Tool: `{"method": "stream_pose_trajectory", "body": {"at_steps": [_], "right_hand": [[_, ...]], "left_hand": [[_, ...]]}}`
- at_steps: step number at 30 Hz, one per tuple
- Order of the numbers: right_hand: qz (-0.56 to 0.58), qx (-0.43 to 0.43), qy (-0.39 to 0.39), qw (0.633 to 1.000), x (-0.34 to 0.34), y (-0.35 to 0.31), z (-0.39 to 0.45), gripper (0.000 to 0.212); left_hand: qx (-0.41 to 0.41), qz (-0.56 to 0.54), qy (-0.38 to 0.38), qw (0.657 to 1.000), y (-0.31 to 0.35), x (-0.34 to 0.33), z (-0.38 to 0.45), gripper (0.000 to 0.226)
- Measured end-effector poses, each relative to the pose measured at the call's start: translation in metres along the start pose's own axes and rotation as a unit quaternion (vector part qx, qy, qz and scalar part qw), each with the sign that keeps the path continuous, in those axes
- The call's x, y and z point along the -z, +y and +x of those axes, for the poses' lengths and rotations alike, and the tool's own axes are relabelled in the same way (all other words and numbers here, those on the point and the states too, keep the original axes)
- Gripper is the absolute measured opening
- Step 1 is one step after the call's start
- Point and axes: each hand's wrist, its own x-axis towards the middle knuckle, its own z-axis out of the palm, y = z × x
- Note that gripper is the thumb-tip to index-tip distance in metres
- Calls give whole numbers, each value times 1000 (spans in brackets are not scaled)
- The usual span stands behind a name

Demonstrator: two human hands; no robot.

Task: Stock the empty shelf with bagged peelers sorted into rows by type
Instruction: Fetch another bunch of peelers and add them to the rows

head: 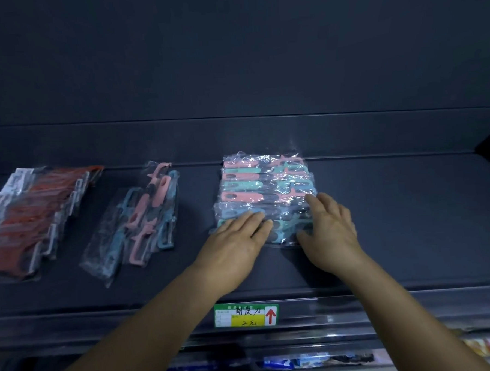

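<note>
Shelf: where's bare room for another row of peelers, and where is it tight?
The widest bare patch of the shelf lies right of the pink-and-teal stack, under the right hand and left hand. A narrower lane runs between that stack and the pink-and-blue row. The red-handled row crowds the left end, with only a slim gap beside it.

Dark navy shelf (409,205), pink and teal peelers (263,181), red peelers (40,207)

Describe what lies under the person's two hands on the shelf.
Both the left hand and right hand rest flat on the stack of bagged pastel peelers; the bags beneath the palms are hidden.
</note>
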Motion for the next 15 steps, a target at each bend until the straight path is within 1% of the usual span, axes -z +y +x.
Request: {"method": "stream_pose_trajectory", "body": {"at_steps": [2,4,9,12,13,15], "right_hand": [[-14,33,5,999,-1,-11,0,70],[-21,70,3,997,-2,-24,-1,67],[-31,174,-22,984,-18,-77,2,64],[-26,217,-38,975,-32,-112,3,60],[-25,229,-44,972,-37,-123,4,59],[-25,248,-59,967,-46,-142,5,56]], "left_hand": [[22,-24,17,999,-4,-1,-3,56],[46,-21,34,998,-11,1,-8,57],[121,-39,71,989,-52,9,-37,57],[162,-33,132,977,-83,10,-58,48],[185,-27,140,972,-94,10,-64,47],[250,-49,99,962,-112,9,-74,53]]}}
